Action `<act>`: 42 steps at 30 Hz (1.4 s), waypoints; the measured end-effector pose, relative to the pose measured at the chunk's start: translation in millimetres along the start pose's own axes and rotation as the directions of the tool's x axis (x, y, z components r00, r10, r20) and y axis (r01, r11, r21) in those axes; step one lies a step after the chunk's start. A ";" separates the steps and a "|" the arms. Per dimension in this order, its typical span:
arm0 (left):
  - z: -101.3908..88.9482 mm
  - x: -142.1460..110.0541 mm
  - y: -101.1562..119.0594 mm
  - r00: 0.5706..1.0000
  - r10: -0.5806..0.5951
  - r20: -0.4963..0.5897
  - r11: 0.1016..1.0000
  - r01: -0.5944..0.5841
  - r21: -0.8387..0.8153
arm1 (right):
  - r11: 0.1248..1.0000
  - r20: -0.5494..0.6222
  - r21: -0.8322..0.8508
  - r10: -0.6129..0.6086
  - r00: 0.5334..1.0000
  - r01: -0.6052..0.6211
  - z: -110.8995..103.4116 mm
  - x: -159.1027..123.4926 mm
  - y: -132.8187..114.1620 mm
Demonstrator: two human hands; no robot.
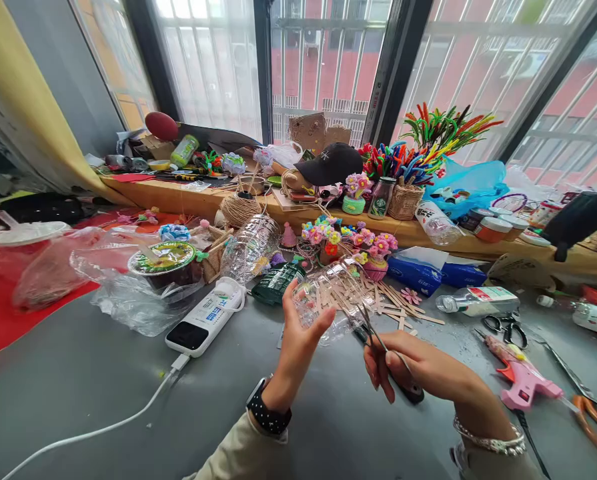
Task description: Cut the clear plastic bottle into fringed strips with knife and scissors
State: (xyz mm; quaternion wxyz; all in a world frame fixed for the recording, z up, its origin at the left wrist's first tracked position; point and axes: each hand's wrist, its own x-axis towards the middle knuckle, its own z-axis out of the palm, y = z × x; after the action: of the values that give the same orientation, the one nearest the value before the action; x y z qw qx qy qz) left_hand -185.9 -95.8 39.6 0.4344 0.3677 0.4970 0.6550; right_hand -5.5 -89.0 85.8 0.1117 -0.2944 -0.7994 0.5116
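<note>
My left hand (301,337) is wrapped round a clear plastic bottle (335,293), its thumb and fingers against the ridged wall. The bottle lies roughly sideways over the table. In my right hand (408,363) is a pair of scissors (371,330), with the fingers at the handles and the blades pointing up at the bottle's right end. Whether the blades touch the plastic I cannot tell. A black-handled tool (412,393) shows just below my right hand, partly hidden. Flat wooden sticks (398,303) are spread behind the bottle.
A pink glue gun (521,377), small black scissors (507,328) and orange-handled shears (595,417) lie to the right. A white power bank (211,317) with a cable is on the left. Colourful pipe-cleaner flowers (328,237) and a blue tissue pack (415,270) stand behind.
</note>
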 end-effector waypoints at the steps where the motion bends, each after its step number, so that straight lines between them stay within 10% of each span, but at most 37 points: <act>1: -0.2 -0.1 0.5 1.000 0.001 0.002 1.000 -0.001 0.006 | 1.000 0.006 0.016 0.014 1.000 -0.014 -0.1 -1.0 0.3; 13: -17.3 15.1 -24.1 0.986 -0.062 0.154 0.954 0.014 0.300 | 0.910 0.122 0.292 0.270 0.955 -0.295 13.3 7.5 36.6; 37: -23.6 20.4 -35.9 0.977 0.025 0.212 0.944 -0.093 0.317 | 0.944 -0.310 0.271 0.270 0.912 -0.187 46.3 19.6 57.8; 42: -22.5 18.5 -33.0 0.971 -0.020 0.238 0.965 -0.043 0.257 | 0.906 -0.229 0.412 0.201 0.953 -0.092 46.8 20.8 57.9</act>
State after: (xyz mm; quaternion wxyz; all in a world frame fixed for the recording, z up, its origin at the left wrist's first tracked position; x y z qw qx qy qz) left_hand -206.3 -81.7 3.2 0.4350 0.5007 0.5206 0.5376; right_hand -24.0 -94.5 10.9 0.2362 -0.3912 -0.6322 0.6257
